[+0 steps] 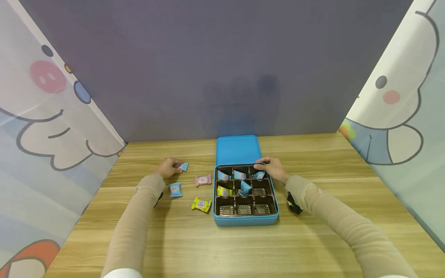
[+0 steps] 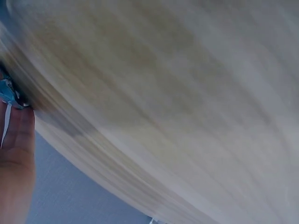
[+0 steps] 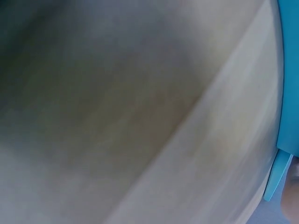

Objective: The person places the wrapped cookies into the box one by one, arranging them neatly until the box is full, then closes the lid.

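My left hand (image 1: 168, 167) pinches a blue-wrapped candy (image 1: 183, 166) just over the table; in the left wrist view, fingertips hold the same candy (image 2: 8, 92). The right hand (image 1: 274, 168) grips the back right corner of a blue tin box (image 1: 245, 221), thumb over the rim. Its lid lies back behind it. Inside, a brown divided tray (image 1: 260, 184) has blue candies in all three back compartments. In the middle row, a yellow candy (image 1: 224, 191) sits at left and a blue candy (image 1: 245, 188) stands at centre. The other compartments hold none.
Left of the box lie a pink candy (image 1: 203, 180), a blue candy (image 1: 175, 189) and a yellow candy (image 1: 201, 204) on the wooden table (image 1: 222, 251). A grey panel (image 1: 174, 77) rises at the back; cartoon-printed sheets stand at both sides.
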The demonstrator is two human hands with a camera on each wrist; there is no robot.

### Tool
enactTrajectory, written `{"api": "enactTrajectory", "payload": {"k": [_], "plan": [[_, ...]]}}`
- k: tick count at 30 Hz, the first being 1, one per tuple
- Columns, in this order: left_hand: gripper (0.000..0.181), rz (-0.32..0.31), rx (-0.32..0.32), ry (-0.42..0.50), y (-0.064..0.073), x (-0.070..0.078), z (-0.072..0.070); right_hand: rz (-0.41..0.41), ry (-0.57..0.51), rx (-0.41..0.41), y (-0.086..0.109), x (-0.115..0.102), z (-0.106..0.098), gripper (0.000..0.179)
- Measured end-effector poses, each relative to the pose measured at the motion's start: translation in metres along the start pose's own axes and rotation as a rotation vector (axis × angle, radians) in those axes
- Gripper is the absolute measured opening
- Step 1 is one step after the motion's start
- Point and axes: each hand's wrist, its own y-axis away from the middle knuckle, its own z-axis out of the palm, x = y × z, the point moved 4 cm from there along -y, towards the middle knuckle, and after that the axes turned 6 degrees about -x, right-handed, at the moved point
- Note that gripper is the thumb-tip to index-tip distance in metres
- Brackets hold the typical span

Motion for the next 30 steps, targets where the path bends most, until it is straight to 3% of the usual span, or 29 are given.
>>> {"api": "enactTrajectory", "payload": {"k": [14, 30], "plan": [[0.043, -0.073, 0.018, -0.039, 0.003, 0.003, -0.002, -0.001, -0.034, -0.013, -0.003, 0.000, 0.001, 0.038], [0.044, -0.101, 0.082, -0.062, 0.007, 0.010, -0.003, -0.006, -0.008, -0.003, -0.004, 0.000, 0.001, 0.035]]}}
